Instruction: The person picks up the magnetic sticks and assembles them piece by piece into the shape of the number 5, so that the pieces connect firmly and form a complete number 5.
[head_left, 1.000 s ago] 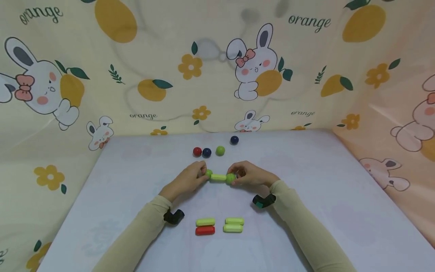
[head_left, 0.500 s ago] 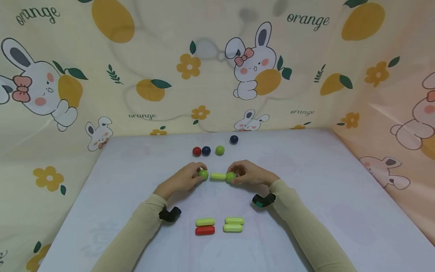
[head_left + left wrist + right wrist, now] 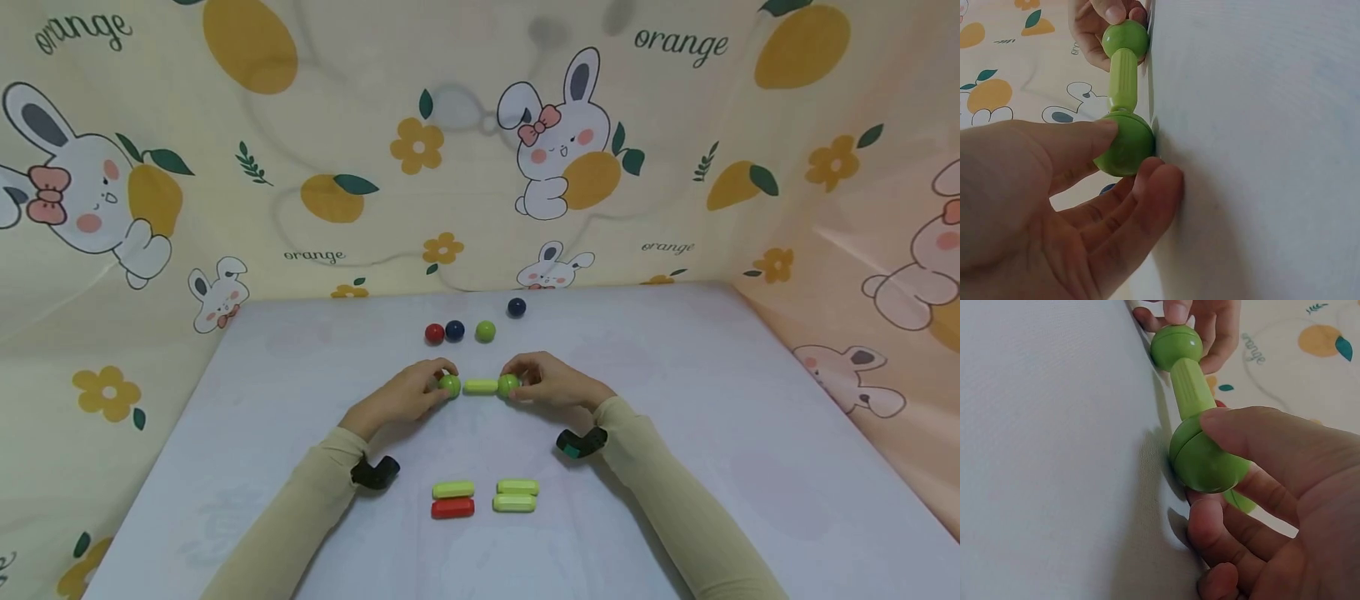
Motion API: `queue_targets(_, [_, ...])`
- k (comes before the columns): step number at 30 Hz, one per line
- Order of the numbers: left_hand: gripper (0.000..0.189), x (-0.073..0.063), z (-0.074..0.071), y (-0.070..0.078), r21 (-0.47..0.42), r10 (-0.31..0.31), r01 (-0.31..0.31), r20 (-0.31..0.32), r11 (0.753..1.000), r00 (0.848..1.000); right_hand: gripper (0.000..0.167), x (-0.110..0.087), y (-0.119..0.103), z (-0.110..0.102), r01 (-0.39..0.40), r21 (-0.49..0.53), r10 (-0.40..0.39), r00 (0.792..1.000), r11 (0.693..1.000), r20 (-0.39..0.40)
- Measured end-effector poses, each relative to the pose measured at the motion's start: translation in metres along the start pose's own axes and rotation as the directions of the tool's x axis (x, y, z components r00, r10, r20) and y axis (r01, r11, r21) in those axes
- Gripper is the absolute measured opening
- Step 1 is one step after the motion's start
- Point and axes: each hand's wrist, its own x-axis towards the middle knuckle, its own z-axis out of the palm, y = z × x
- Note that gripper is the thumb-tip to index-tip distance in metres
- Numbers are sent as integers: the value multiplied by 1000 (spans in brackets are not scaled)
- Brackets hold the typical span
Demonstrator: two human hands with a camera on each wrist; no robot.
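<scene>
In the head view my left hand pinches a green ball between thumb and fingers. My right hand grips a second green ball, from which a light green ridged stick points left toward the first ball. A small gap shows there between the stick's left end and the left ball. Seen from the left wrist, the left thumb presses on the near ball, in line with the stick. The right wrist view shows the right thumb on its ball, close beside the white table surface.
Behind the hands lie a red ball, a green ball and two dark blue balls, one beside the red. Nearer the front are a red stick and several light green sticks. A patterned cloth stands behind the table.
My left hand has moved left with its ball, which has come off the stick's end. The right hand's ball and stick have shifted very slightly.
</scene>
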Motion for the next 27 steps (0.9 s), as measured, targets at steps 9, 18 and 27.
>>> queue_targets(9, [36,0,1,-1,27,1,-1,-16,1000,1000,32,1,-1,3,-7,20,8,1000,1000,-18])
queue_targets(18, [37,-1,3,0,31,19,-18,-19,999,1000,35,4,2,6,4,-6,-4,1000,1000,-12])
queue_targets(27, [36,-1,2,-1,13,5,-5,-24,1000,1000,38,3,-1,5,20,-3,-20,1000,1000,-4])
